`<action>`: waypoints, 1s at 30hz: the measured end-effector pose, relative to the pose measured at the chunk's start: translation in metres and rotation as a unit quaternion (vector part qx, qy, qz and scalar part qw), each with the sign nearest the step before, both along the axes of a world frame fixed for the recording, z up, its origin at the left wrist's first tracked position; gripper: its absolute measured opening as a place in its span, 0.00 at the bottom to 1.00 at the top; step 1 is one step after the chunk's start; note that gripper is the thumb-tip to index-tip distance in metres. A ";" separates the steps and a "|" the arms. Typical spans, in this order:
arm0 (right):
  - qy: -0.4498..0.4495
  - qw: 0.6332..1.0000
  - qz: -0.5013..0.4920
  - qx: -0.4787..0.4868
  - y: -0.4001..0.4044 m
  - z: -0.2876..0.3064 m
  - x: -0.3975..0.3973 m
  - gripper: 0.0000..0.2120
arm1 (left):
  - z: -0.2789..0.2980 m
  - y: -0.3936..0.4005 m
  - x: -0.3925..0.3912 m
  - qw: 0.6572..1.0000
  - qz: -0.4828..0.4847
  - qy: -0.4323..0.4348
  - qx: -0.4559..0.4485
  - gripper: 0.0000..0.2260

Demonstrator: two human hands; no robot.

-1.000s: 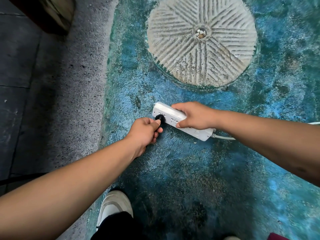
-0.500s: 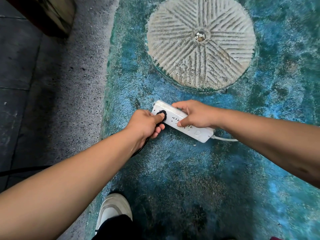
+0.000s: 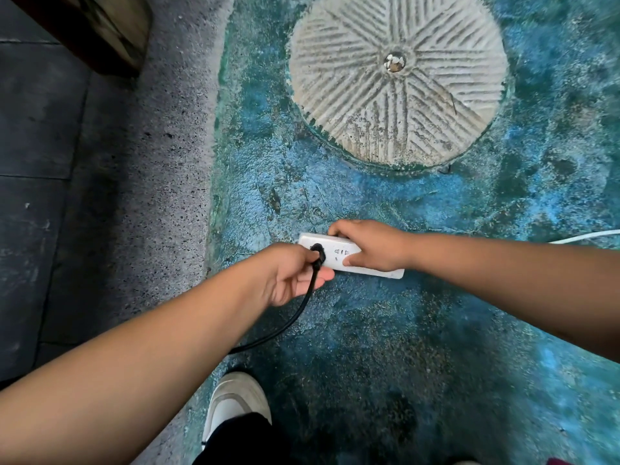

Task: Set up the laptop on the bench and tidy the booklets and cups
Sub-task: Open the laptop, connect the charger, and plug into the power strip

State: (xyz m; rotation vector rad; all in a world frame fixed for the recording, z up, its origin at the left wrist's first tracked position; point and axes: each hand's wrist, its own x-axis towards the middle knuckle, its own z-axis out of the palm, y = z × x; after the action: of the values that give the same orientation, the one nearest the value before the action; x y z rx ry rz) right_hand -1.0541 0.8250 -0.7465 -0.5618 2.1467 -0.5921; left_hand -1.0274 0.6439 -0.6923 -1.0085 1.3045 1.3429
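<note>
A white power strip (image 3: 339,255) lies on the blue-green painted floor (image 3: 419,330). My right hand (image 3: 372,245) presses down on its right half, holding it in place. A black plug (image 3: 317,250) sits in the strip's leftmost socket, and its black cable (image 3: 295,317) runs down and left under my forearm. My left hand (image 3: 292,273) is at the plug, thumb on it, fingers loosely curled with the cable passing across them. No laptop, booklets or cups are in view.
A round ribbed stone disc (image 3: 399,75) is set in the floor beyond the strip. The strip's white cord (image 3: 583,237) leads off right. A grey speckled curb (image 3: 161,196) and dark paving lie left. My white shoe (image 3: 235,397) is below.
The plug has gone from beside the strip's end into its leftmost socket. My left hand has loosened and slid back a little, showing the cable. My right hand stays on the strip.
</note>
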 end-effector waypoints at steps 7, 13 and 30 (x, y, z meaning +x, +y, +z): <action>0.123 0.989 0.036 0.077 -0.003 -0.006 0.024 0.39 | 0.013 0.016 -0.006 0.995 -0.075 0.060 -0.019 0.07; 0.113 0.989 -0.017 0.091 -0.008 -0.011 0.038 0.31 | 0.029 0.020 -0.016 0.734 -0.560 0.293 -0.248 0.19; 0.056 0.957 -0.161 0.235 0.047 0.054 0.046 0.48 | 0.053 0.037 -0.006 0.577 -0.661 0.415 -0.241 0.40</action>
State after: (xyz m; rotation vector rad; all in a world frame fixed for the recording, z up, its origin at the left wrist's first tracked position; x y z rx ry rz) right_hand -1.0081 0.8715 -0.6926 0.0185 2.3973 -0.2009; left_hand -1.0338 0.6805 -0.6394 0.5961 2.4097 0.1038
